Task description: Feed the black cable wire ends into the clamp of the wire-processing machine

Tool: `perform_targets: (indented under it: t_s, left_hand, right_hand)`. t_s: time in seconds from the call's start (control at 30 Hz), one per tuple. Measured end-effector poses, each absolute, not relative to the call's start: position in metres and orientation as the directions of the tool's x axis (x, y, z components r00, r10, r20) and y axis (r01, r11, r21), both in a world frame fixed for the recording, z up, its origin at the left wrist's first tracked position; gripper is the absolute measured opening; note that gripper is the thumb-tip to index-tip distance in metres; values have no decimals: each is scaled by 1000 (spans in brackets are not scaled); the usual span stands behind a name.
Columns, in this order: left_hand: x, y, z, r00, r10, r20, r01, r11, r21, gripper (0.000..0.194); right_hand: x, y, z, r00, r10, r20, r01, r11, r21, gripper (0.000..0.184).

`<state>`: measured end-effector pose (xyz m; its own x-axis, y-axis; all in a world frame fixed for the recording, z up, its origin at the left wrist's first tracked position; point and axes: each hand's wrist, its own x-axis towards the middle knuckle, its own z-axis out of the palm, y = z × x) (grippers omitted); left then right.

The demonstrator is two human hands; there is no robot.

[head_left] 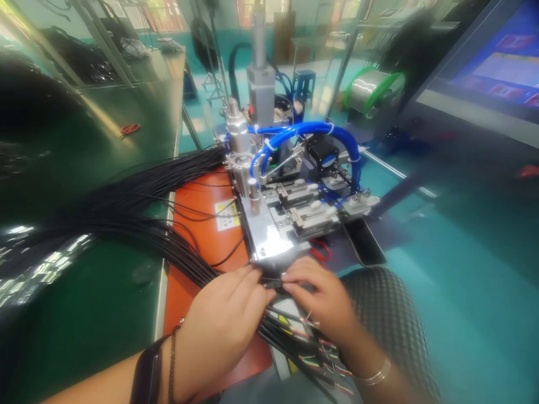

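Note:
My left hand (pixel 225 322) and my right hand (pixel 322 297) meet at the front edge of a small metal machine (pixel 286 213). Both pinch a thin black cable (pixel 273 282) between their fingertips, right at the machine's front plate. A thick bundle of black cables (pixel 138 213) sweeps in from the left and passes under my left hand. Cable ends with stripped coloured wires (pixel 320 348) lie under my right wrist. The cable's tip is hidden by my fingers.
The machine stands on an orange mat (pixel 202 224) with a yellow warning label, and blue air hoses (pixel 303 132) loop over it. A green bench (pixel 92 292) lies left, with red scissors (pixel 129 128) farther back. A dark phone (pixel 369 242) lies right of the machine; a screen (pixel 501 62) stands upper right.

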<state>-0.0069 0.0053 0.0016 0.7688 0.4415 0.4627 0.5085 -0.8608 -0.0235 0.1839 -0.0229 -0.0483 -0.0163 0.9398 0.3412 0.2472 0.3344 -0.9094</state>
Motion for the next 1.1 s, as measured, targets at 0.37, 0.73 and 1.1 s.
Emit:
perform_targets:
  t_s: [0.37, 0.73, 1.1]
  left_hand:
    - [-5, 3, -9, 791, 516, 330, 554, -832, -27, 34]
    - [-8, 3, -13, 764, 555, 330, 561, -824, 86, 12]
    - [-8, 4, -18, 753, 551, 360, 565, -822, 77, 11]
  right_hand:
    - [176, -20, -45, 151, 967, 206, 326, 148, -934, 20]
    - [178, -31, -44, -64, 923, 380, 407, 372, -834, 9]
    - [176, -32, -41, -62, 899, 433, 512, 401, -760, 9]
